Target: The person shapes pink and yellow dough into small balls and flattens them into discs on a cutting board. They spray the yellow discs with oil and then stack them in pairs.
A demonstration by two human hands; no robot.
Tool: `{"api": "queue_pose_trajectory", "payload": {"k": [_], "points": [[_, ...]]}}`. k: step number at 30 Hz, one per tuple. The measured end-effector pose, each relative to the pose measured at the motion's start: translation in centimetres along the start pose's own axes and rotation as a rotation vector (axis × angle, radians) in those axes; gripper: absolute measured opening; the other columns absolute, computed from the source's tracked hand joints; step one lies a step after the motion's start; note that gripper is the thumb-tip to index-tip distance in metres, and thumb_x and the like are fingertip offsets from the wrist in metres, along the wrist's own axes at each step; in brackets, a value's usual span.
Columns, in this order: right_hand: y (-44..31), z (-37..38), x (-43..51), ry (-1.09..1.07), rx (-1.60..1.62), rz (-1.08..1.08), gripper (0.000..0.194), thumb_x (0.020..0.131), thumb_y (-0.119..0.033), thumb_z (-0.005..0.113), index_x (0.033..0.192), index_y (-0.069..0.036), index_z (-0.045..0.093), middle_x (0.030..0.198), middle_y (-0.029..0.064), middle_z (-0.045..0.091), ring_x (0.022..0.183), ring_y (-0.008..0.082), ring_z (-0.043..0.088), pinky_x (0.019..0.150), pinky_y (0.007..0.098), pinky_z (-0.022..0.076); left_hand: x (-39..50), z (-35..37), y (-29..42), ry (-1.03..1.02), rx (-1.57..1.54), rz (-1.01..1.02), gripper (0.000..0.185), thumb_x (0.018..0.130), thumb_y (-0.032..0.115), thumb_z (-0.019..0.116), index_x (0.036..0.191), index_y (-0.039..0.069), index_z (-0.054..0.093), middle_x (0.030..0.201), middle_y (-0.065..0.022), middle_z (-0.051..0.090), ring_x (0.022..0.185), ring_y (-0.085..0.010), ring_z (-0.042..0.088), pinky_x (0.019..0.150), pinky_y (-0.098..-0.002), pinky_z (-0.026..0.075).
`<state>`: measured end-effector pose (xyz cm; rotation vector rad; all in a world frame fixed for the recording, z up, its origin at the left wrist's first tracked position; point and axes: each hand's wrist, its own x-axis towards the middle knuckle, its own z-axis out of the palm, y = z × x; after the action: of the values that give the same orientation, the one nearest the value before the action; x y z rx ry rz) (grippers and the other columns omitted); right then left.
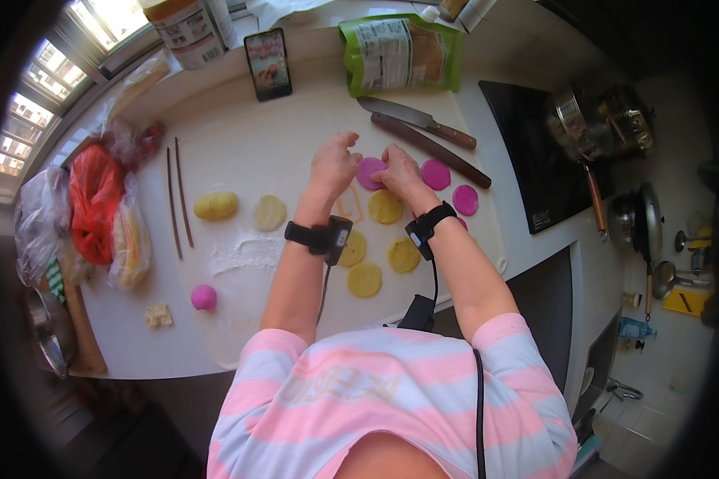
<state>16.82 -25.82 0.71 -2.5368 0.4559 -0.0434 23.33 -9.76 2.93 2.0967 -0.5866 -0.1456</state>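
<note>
My right hand (400,172) has its thumb and fingers on the right edge of a round, flat pink dough disc (368,173). My left hand (334,160) is at the disc's left side, fingers curled and apart, with nothing seen in it. Just below the held piece is a yellow dough disc (385,208). More flat yellow discs (364,279) lie nearer my body, partly behind my left wrist. To the right are pink discs (436,174), one mostly hidden by my right wrist. A yellow dough log (216,206), a floured yellow disc (270,212) and a pink dough ball (204,297) lie on the left.
Beyond my hands are a kitchen knife (416,120), a dark wooden rolling pin (431,149), a propped phone (268,64) and a green pouch (401,55). Chopsticks (179,191) and plastic bags (96,203) lie left. A black cooktop (521,138) with a pot (575,126) stands right.
</note>
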Motion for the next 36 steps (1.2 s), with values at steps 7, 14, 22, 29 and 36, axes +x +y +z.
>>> {"api": "queue_pose_trajectory", "payload": {"k": [7,14,22,29,36], "points": [[-1.7,-3.0,-2.0,0.013,0.052,-0.203,0.017,0.07,-0.008,0.066,0.082,-0.005,0.056,0.088,0.0138,0.059,0.086,0.0344,0.058,0.073,0.0426,0.0464,-1.7,-3.1,1.3,0.041,-0.212,0.004,0.03,0.076,0.007,0.065,0.106,0.0,0.064,0.102,-0.0174,0.066,0.085,-0.0304,0.065,0.077,-0.0367,0.051],[-1.8,-2.9,-8.1,0.037,-0.239,-0.629,0.011,0.072,-0.004,0.061,0.081,-0.007,0.055,0.084,0.0109,0.056,0.082,0.032,0.057,0.075,0.0419,0.0448,-4.3,-2.2,1.6,0.024,-0.254,-0.028,0.029,0.079,0.007,0.064,0.106,-0.002,0.064,0.099,-0.0186,0.066,0.085,-0.0282,0.066,0.077,-0.0352,0.052],[-1.0,-3.6,-9.0,-0.08,-0.266,-0.626,0.013,0.072,-0.003,0.062,0.084,-0.006,0.057,0.088,0.0102,0.057,0.083,0.0305,0.057,0.076,0.0409,0.0454,-5.4,-1.0,1.9,-0.133,-0.166,-0.088,0.031,0.081,0.012,0.064,0.109,-0.001,0.063,0.1,-0.0163,0.066,0.082,-0.023,0.065,0.074,-0.0324,0.052],[0.1,-3.0,-8.1,-0.089,-0.044,-0.252,0.039,0.071,-0.009,0.073,0.106,-0.007,0.058,0.104,0.0093,0.055,0.091,0.03,0.059,0.08,0.04,0.0488,-5.3,0.0,1.2,-0.15,-0.157,-0.022,0.033,0.081,0.013,0.064,0.11,-0.002,0.062,0.099,-0.0165,0.067,0.082,-0.0233,0.064,0.074,-0.0324,0.052],[1.1,-2.4,-5.2,-0.187,0.191,0.014,0.039,0.062,-0.009,0.078,0.097,-0.003,0.061,0.091,0.0088,0.059,0.082,0.0219,0.059,0.075,0.0338,0.0485,-5.8,-0.4,1.4,-0.181,-0.243,-0.071,0.032,0.083,0.014,0.064,0.11,-0.003,0.062,0.099,-0.0164,0.067,0.083,-0.0227,0.064,0.075,-0.0324,0.052]]}}
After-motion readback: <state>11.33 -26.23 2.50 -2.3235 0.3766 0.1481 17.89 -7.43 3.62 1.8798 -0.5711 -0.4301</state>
